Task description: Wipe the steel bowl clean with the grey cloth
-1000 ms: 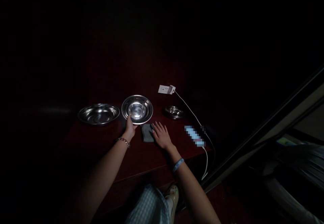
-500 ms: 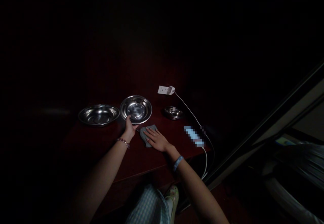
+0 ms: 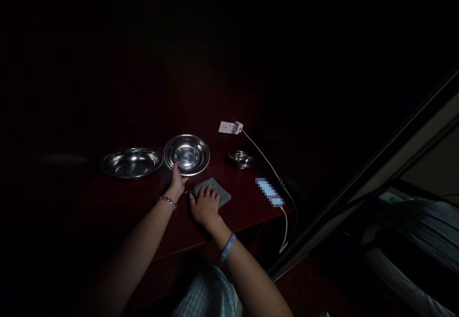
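My left hand [image 3: 177, 183] grips the near rim of a shiny metal bowl [image 3: 187, 154], its thumb inside and its other fingers underneath. The bowl is tilted toward me above the dark red table [image 3: 172, 233]. My right hand [image 3: 206, 206] lies palm down with fingers stretched over a grey cloth [image 3: 221, 193] on the tabletop. To the left of the held bowl sits a wider metal basin [image 3: 132, 164]. Small metal bowls [image 3: 241, 159], seemingly stacked, stand at the back right.
A white socket plate [image 3: 226, 127] with a plugged-in charger [image 3: 237, 127] is on the back wall. Its white cable [image 3: 261, 154] runs down past a blurred-out light blue object [image 3: 269, 192] at the table's right side. A checked fabric [image 3: 204, 293] covers my leg below the front edge.
My right hand has slid left over the cloth and turned, uncovering the cloth's right part. My left hand still holds the bowl. The whole view has shifted slightly.
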A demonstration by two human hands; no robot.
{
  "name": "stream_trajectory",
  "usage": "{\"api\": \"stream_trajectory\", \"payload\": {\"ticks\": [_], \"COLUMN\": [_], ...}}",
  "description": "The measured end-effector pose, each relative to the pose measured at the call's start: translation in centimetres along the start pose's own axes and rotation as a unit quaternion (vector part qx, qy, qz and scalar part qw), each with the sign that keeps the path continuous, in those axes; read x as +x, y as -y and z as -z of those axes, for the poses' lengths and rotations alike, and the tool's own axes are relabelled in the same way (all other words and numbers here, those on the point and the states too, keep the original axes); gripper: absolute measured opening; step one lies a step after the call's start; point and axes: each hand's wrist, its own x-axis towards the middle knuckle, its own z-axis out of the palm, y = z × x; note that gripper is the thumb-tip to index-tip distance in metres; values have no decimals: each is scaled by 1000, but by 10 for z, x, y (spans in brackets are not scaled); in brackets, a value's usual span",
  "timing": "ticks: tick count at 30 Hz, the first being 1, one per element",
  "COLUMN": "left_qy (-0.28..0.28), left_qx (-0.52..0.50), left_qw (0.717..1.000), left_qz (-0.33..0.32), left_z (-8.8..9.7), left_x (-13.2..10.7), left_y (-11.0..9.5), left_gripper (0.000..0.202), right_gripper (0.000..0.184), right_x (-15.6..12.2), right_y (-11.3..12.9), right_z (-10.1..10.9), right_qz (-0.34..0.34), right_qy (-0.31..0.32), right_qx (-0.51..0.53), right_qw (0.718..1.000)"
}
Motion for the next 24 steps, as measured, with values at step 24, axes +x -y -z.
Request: {"api": "stream_trajectory", "payload": {"ticks": [24], "left_qy": [20], "left_qx": [12], "left_qw": [1000], "left_qz": [-4], "left_z": [-1], "left_x": [-4], "left_y": [3], "left_gripper": [26], "right_gripper": [53], "right_x": [-36], "right_y": [-101], "right_z": [24], "right_qz": [87], "right_qy": [-109], "right_qx": [15], "right_qw": [990]}}
